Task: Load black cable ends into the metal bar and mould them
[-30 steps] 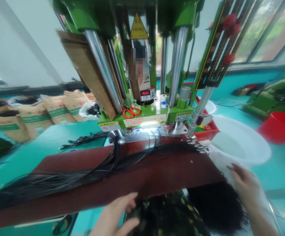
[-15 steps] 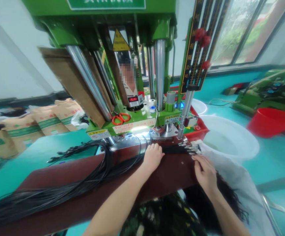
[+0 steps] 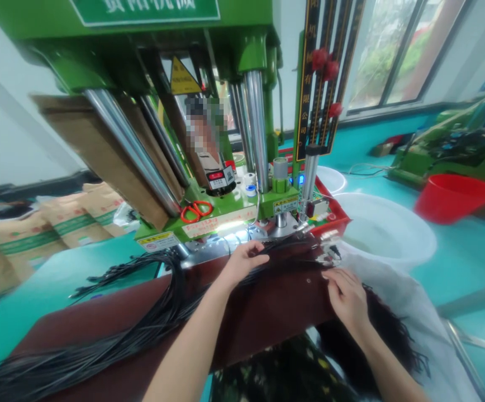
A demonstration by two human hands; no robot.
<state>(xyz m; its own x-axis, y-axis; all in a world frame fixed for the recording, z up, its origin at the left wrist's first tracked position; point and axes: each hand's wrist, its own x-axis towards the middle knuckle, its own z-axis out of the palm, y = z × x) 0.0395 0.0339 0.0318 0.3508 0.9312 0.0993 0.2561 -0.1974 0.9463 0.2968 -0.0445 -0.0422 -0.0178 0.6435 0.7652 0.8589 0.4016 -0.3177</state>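
Observation:
A bundle of thin black cables (image 3: 154, 304) runs across a brown board (image 3: 276, 301). Its far right end carries light-coloured connectors (image 3: 326, 258). Over the cables in the middle rests my left hand (image 3: 242, 263), its thumb apart from the bent fingers and its underside hidden. Just below the connectors, at the board's right side, is my right hand (image 3: 346, 293). Its fingers are loosely bent and apart, with nothing visible in them. Directly behind stands a green press (image 3: 229, 212) with steel columns and a lit metal plate (image 3: 209, 245) at its base.
Red-handled scissors (image 3: 196, 211) lie on the press. More black cables (image 3: 129, 268) hang over the left side. At right are a white tub (image 3: 389, 223), a red bucket (image 3: 456, 198) and a white sack (image 3: 410, 307). Paper sacks (image 3: 28, 229) stand at left.
My left hand has shifted slightly left and its thumb has spread from the fingers. The cables near the connectors have separated into two strands. My right hand has barely moved.

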